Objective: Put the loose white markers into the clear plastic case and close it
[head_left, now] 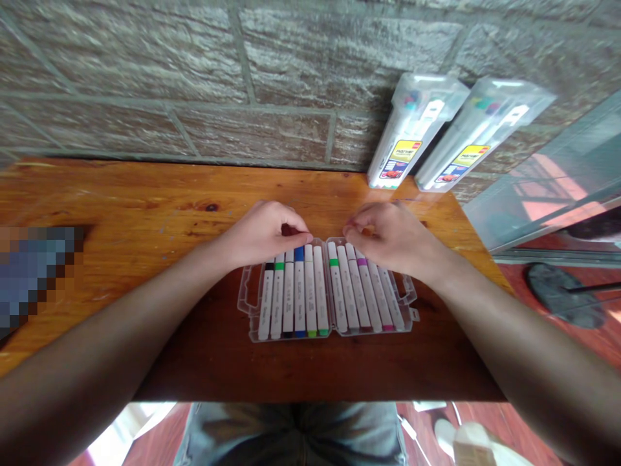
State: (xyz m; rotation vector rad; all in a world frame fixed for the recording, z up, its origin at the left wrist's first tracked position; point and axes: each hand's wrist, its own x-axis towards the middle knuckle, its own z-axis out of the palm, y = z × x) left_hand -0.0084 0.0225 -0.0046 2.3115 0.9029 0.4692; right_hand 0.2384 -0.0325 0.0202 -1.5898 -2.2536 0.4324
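Observation:
A clear plastic marker case (332,323) lies unfolded on the wooden table, both halves filled with a row of white markers (299,291). Several have coloured bands or ends in black, green, blue, purple and pink. My left hand (266,230) is over the far end of the left half, thumb and forefinger pinched together by the case's far edge. Across the hinge, my right hand (391,236) has its fingers closed in a pinch by the far edge of the right half. What either pinch holds, if anything, is hidden. Both hands cover some marker tops.
Two upright clear marker boxes (405,142) with yellow labels stand at the table's back right, against the stone-block wall (291,97). A pixelated dark object (39,278) lies on the table at left. The table's front edge is by my lap; a dark round base (563,294) stands on the floor at right.

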